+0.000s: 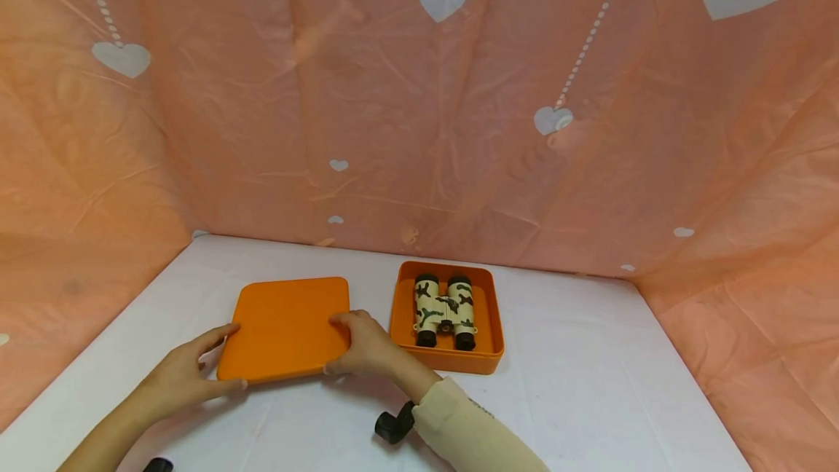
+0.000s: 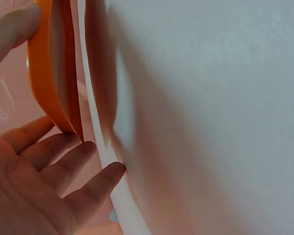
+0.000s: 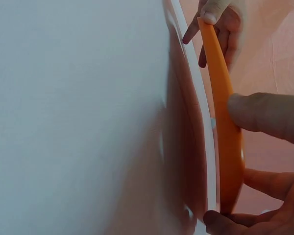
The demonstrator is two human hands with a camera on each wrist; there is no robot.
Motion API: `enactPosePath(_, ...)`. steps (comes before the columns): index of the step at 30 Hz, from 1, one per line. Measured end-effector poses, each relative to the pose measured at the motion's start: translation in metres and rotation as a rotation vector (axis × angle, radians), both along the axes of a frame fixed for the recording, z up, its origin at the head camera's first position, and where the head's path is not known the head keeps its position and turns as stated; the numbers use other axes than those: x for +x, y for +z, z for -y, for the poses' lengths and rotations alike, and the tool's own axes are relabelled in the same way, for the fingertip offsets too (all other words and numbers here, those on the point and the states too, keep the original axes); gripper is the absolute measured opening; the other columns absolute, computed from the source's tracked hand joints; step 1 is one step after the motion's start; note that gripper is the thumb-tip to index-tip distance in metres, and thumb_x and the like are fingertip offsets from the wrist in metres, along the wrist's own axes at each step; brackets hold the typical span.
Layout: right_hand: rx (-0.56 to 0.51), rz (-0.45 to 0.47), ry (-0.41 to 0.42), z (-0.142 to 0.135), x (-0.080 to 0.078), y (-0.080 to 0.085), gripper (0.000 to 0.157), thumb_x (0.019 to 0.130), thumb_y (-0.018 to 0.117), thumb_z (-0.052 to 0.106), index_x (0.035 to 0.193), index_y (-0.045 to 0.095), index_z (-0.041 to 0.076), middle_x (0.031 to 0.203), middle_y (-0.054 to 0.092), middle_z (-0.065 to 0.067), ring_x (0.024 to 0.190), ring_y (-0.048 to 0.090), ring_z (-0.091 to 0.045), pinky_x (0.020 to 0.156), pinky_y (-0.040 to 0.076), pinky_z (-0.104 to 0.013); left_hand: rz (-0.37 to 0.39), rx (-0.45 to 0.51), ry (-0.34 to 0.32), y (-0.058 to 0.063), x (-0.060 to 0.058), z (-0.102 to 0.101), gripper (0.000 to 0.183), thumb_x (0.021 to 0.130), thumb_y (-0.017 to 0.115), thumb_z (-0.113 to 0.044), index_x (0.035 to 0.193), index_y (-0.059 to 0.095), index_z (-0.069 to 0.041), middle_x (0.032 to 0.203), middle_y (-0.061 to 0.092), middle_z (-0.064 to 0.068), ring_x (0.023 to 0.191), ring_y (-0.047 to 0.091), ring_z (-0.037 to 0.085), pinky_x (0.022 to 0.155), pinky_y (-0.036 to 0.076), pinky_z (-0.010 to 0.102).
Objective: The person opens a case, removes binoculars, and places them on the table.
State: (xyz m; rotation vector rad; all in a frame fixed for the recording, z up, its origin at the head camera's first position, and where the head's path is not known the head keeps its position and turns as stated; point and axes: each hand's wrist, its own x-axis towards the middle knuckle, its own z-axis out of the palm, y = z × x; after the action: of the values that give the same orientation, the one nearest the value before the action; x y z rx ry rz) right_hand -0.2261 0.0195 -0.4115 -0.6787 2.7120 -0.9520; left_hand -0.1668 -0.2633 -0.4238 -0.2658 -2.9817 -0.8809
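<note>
Both hands hold an orange rounded-square lid point(image 1: 282, 326) over the left part of the white table, its flat face up. My left hand point(image 1: 173, 388) has the lid's left side, with thumb and fingers spread at its edge. On the opposite side, my right hand point(image 1: 367, 347) grips the near right corner. The left wrist view shows the lid's rim point(image 2: 41, 68) between thumb and fingertips, above its shadow on the cloth. To the right stands the matching orange box point(image 1: 452, 361), uncovered. Camouflage-patterned binoculars point(image 1: 426, 312) with black ends lie inside it.
White cloth covers the table point(image 1: 590, 384). Peach curtains point(image 1: 419, 130) printed with white hearts enclose its back and sides. A black object point(image 1: 392, 427) shows under the right wrist, and another black piece point(image 1: 159, 465) sits at the lower left edge.
</note>
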Motion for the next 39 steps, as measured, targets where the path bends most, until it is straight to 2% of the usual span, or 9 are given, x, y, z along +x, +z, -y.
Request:
enactPosePath(7, -0.007, 0.002, 0.027, -0.001, -0.002, -0.004, 0.064, 0.066, 0.086, 0.021, 0.125, 0.062, 0.012, 0.129, 0.057, -0.009, 0.121, 0.053, -0.022, 0.105, 0.043, -0.031, 0.034, -0.005, 0.010, -0.001, -0.001, -0.002, 0.092, 0.068, 0.085, -0.040, 0.141, 0.043, -0.002, 0.136, 0.046, 0.036, 0.106, 0.056, 0.057, 0.080, 0.049, 0.064)
enactPosePath(12, 0.009, 0.027, 0.026, 0.000, -0.003, -0.007, 0.063, 0.066, 0.087, 0.021, 0.124, 0.063, 0.014, 0.128, 0.058, -0.006, 0.120, 0.053, -0.020, 0.106, 0.042, -0.030, 0.095, -0.041, 0.023, 0.000, -0.004, -0.003, 0.095, 0.068, 0.084, -0.044, 0.142, 0.041, -0.002, 0.135, 0.047, 0.037, 0.116, 0.049, 0.058, 0.085, 0.046, 0.066)
enactPosePath(20, 0.039, 0.013, 0.030, 0.000, -0.004, -0.011, 0.060, 0.067, 0.087, 0.023, 0.122, 0.063, 0.016, 0.126, 0.060, -0.004, 0.120, 0.053, -0.020, 0.106, 0.042, -0.031, 0.162, -0.025, 0.030, 0.000, -0.005, -0.004, 0.098, 0.067, 0.084, -0.043, 0.143, 0.040, 0.000, 0.135, 0.047, 0.037, 0.122, 0.044, 0.058, 0.091, 0.042, 0.068)
enactPosePath(28, 0.067, 0.008, 0.008, 0.001, -0.003, -0.013, 0.061, 0.065, 0.088, 0.026, 0.121, 0.063, 0.019, 0.127, 0.060, -0.002, 0.118, 0.050, -0.023, 0.101, 0.044, -0.033, 0.160, -0.033, 0.047, -0.001, -0.005, -0.006, 0.099, 0.064, 0.086, -0.042, 0.142, 0.041, 0.000, 0.137, 0.046, 0.035, 0.124, 0.041, 0.058, 0.093, 0.040, 0.068)
enactPosePath(35, 0.072, -0.010, 0.010, -0.001, -0.004, -0.015, 0.061, 0.065, 0.088, 0.024, 0.121, 0.063, 0.016, 0.127, 0.059, -0.003, 0.116, 0.048, -0.022, 0.100, 0.044, -0.031, 0.123, -0.040, 0.058, -0.003, -0.005, -0.007, 0.096, 0.062, 0.087, -0.042, 0.139, 0.046, 0.000, 0.138, 0.048, 0.032, 0.124, 0.043, 0.056, 0.094, 0.040, 0.067)
enactPosePath(39, 0.068, -0.021, 0.017, -0.001, -0.004, -0.016, 0.062, 0.065, 0.088, 0.024, 0.120, 0.063, 0.015, 0.126, 0.060, -0.004, 0.115, 0.048, -0.022, 0.099, 0.044, -0.030, 0.130, -0.046, 0.069, -0.003, -0.005, -0.008, 0.096, 0.062, 0.087, -0.044, 0.138, 0.048, -0.001, 0.139, 0.046, 0.031, 0.124, 0.042, 0.055, 0.095, 0.040, 0.067)
